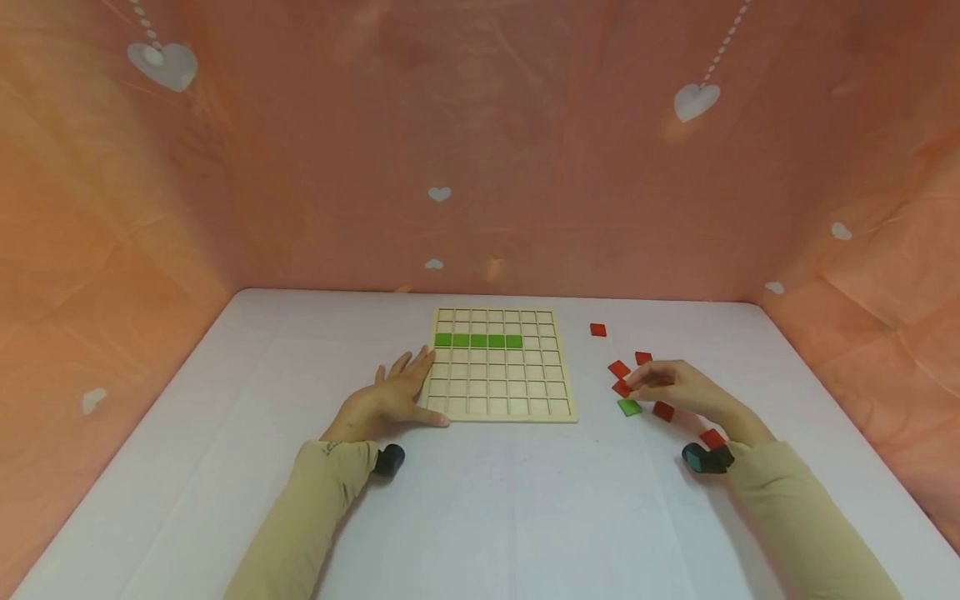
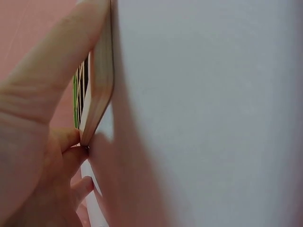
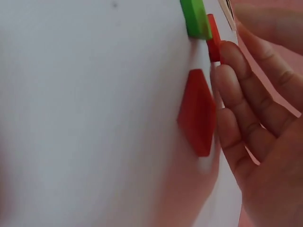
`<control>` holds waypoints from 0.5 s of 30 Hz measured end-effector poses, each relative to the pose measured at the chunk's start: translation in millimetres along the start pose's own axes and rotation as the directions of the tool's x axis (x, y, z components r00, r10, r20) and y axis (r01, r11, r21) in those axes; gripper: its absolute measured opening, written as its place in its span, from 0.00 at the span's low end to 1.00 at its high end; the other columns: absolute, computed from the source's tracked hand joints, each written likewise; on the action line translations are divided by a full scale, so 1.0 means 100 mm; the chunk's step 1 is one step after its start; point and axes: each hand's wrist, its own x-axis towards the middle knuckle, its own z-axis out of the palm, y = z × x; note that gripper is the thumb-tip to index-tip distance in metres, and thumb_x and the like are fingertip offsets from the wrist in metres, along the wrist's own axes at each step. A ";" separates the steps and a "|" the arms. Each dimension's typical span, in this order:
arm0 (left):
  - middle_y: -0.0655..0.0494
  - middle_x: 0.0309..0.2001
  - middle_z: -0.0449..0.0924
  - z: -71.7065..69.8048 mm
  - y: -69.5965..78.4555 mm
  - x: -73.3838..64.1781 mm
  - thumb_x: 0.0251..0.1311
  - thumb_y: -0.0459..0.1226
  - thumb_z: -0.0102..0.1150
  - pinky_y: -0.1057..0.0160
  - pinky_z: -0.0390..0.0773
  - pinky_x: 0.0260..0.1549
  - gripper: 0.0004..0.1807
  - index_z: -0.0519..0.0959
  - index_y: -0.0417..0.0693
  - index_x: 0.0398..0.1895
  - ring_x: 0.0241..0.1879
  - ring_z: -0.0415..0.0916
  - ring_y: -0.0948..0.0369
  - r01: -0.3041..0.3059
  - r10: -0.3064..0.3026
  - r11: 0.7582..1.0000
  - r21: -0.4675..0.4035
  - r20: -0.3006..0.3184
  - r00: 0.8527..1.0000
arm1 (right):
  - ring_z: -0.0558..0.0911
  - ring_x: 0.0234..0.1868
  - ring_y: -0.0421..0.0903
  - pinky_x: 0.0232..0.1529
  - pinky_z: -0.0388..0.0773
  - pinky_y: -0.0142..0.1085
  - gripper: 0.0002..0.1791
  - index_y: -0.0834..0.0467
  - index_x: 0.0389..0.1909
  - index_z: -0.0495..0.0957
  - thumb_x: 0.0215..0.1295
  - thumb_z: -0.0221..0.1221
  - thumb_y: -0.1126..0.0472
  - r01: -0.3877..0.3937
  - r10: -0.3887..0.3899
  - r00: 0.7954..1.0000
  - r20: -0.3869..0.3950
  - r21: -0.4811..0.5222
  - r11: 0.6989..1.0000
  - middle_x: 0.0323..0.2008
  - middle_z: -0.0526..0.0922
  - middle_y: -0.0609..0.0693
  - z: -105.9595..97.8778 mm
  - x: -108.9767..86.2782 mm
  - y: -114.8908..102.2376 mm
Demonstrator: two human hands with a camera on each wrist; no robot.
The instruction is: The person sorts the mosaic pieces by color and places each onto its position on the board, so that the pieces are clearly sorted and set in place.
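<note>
Pale wood, flat on the white table (image 1: 525,508): a grid board (image 1: 498,372), with five green tiles (image 1: 478,341) side by side in its third row from the far edge. We note the left hand (image 1: 393,398) braced along its left side, fingers extended, thumb at the near corner, presumably to stop sliding. Loose red tiles (image 1: 663,411) and one green piece (image 1: 629,407) lie rightward, within easy reach of the right hand (image 1: 686,392), fingers bent beside a red tile; whether they pinch anything, we cannot tell.
</note>
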 end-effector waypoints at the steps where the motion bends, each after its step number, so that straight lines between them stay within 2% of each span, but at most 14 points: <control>1: 0.44 0.77 0.33 0.00 0.00 0.00 0.49 0.52 0.70 0.36 0.29 0.69 0.62 0.38 0.39 0.76 0.75 0.28 0.43 -0.001 0.001 1.000 0.005 -0.003 1.000 | 0.77 0.45 0.46 0.44 0.78 0.31 0.17 0.63 0.49 0.78 0.63 0.61 0.57 0.002 -0.002 1.000 0.010 0.010 1.000 0.45 0.82 0.55 0.00 -0.01 0.01; 5: 0.44 0.77 0.34 0.00 0.01 0.01 0.49 0.52 0.70 0.36 0.29 0.69 0.62 0.39 0.39 0.76 0.75 0.29 0.43 0.004 -0.004 1.000 0.010 -0.006 1.000 | 0.76 0.43 0.44 0.42 0.77 0.31 0.17 0.62 0.48 0.78 0.62 0.62 0.57 -0.001 0.001 0.999 0.041 0.011 1.000 0.44 0.82 0.54 -0.01 -0.03 0.04; 10: 0.44 0.77 0.34 0.02 0.00 0.01 0.49 0.52 0.70 0.37 0.29 0.69 0.62 0.39 0.39 0.76 0.75 0.28 0.43 0.001 -0.001 1.000 0.001 -0.006 1.000 | 0.72 0.45 0.45 0.39 0.76 0.31 0.18 0.58 0.49 0.79 0.59 0.65 0.56 0.010 -0.009 0.997 0.078 -0.012 1.000 0.47 0.79 0.53 -0.02 -0.05 0.10; 15: 0.46 0.77 0.32 0.01 -0.02 0.02 0.49 0.53 0.70 0.37 0.28 0.69 0.63 0.38 0.40 0.76 0.76 0.27 0.44 0.002 -0.002 1.000 -0.006 0.003 1.000 | 0.69 0.52 0.48 0.49 0.73 0.30 0.19 0.56 0.50 0.78 0.58 0.66 0.56 0.052 -0.047 0.993 0.111 -0.038 0.998 0.51 0.76 0.52 0.00 -0.03 0.14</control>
